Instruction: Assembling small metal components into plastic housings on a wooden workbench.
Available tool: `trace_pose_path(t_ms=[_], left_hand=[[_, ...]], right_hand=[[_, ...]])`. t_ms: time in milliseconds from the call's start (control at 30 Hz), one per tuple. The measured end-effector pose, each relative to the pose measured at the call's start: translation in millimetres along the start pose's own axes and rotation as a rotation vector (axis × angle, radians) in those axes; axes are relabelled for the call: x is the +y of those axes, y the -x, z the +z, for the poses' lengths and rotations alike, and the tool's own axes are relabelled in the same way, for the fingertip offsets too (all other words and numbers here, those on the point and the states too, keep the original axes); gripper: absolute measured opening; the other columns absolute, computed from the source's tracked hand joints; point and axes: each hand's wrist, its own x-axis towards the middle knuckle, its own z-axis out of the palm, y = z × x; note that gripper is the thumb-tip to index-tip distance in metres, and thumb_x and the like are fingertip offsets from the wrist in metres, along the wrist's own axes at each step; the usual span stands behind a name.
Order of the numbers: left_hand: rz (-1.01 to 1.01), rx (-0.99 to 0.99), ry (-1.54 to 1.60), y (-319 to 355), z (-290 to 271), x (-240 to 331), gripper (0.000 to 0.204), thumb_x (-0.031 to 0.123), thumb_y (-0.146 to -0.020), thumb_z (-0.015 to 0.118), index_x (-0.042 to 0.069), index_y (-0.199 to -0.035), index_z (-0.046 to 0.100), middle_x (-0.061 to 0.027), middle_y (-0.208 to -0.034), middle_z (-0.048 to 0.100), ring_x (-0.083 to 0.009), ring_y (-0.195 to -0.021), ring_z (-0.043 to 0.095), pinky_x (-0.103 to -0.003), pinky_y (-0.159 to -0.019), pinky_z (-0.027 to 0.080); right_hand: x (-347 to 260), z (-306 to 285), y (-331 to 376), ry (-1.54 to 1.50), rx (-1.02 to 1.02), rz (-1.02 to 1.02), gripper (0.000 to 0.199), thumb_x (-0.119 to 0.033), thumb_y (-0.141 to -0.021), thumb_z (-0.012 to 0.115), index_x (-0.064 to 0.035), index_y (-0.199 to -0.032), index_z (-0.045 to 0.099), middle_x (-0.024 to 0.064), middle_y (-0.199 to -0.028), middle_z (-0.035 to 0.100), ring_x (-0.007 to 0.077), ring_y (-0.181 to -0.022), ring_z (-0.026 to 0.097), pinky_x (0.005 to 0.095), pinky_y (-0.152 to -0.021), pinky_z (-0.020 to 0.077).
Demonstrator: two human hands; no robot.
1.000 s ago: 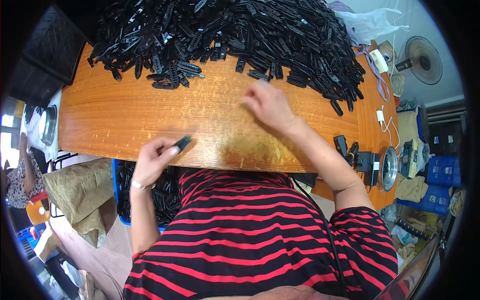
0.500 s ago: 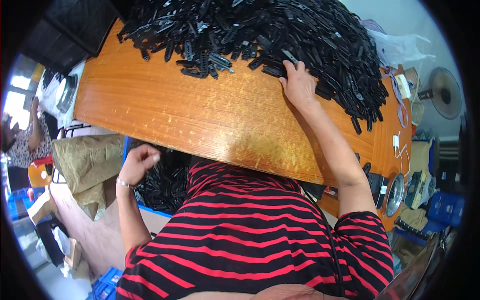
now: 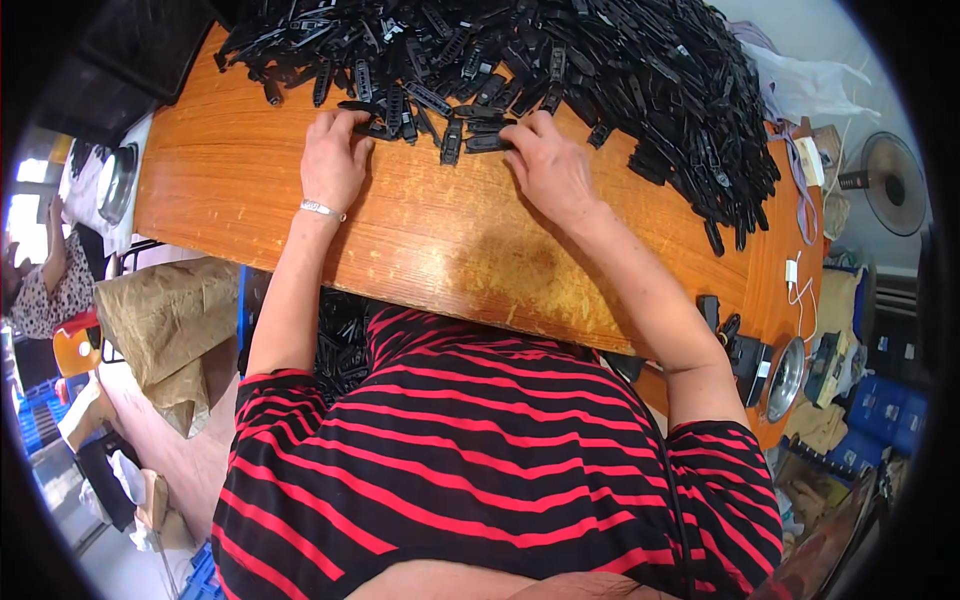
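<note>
A large heap of long, narrow black plastic pieces (image 3: 620,90) covers the far side of the wooden table (image 3: 400,230). At the near edge of this heap, my left hand (image 3: 335,160) has its fingertips against some pieces, its thumb apart from its bent fingers. My right hand (image 3: 552,172) pinches the right end of a black plastic piece (image 3: 485,143) lying on the tabletop. Between both hands another black piece (image 3: 452,142) points toward me. Too little detail shows to tell what the pieces belong to.
Below the table's front edge, a blue-sided bin of black pieces (image 3: 342,335) stands partly hidden by my left arm. Brown paper sacking (image 3: 175,320) lies at the left. To the right are a round metal dish (image 3: 787,378), a white cable (image 3: 793,275) and a fan (image 3: 890,185).
My left hand has risen from over the bin to the heap's edge. My right hand has shifted left along the heap, and some pieces now lie nearer the middle.
</note>
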Motion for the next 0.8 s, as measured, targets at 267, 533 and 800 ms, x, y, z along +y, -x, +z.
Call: trace_pose_path(t_ms=[267, 533, 800], left_hand=[[-0.003, 0.016, -0.005, 13.9, 1.5, 14.6, 0.019, 0.008, -0.075, 0.071, 0.005, -0.092, 0.062, -0.0108, -0.095, 0.06, -0.0312, -0.089, 0.054, -0.038, -0.078, 0.046], [0.0, -0.032, 0.082, 32.8, -3.4, 35.6, 0.018, 0.008, -0.072, 0.073, 0.005, -0.086, 0.063, -0.01, -0.087, 0.061, -0.0316, -0.085, 0.055, -0.039, -0.076, 0.046], [-0.393, -0.21, 0.533, 44.7, -13.0, 52.6, 0.016, 0.008, -0.08, 0.071, 0.002, -0.092, 0.064, -0.0057, -0.082, 0.065, -0.0167, -0.073, 0.061, -0.027, -0.07, 0.048]], right_hand=[[-2.9, 8.7, -5.9, 0.05, -0.084, 0.005, 0.025, -0.011, -0.079, 0.069, -0.0081, -0.102, 0.06, 0.0113, -0.1, 0.056, 0.035, -0.082, 0.062, 0.0424, -0.07, 0.0524], [0.1, 2.9, 3.5, -0.213, -0.154, -0.043, 0.022, -0.012, -0.084, 0.066, -0.0058, -0.104, 0.06, 0.0095, -0.085, 0.062, 0.0266, -0.074, 0.063, 0.0372, -0.063, 0.0506], [-23.5, 5.2, 15.5, -0.853, -0.482, 0.583, 0.02, -0.019, -0.094, 0.055, -0.0005, -0.098, 0.06, 0.0049, -0.065, 0.061, 0.0095, -0.046, 0.052, 0.0263, -0.042, 0.0393]])
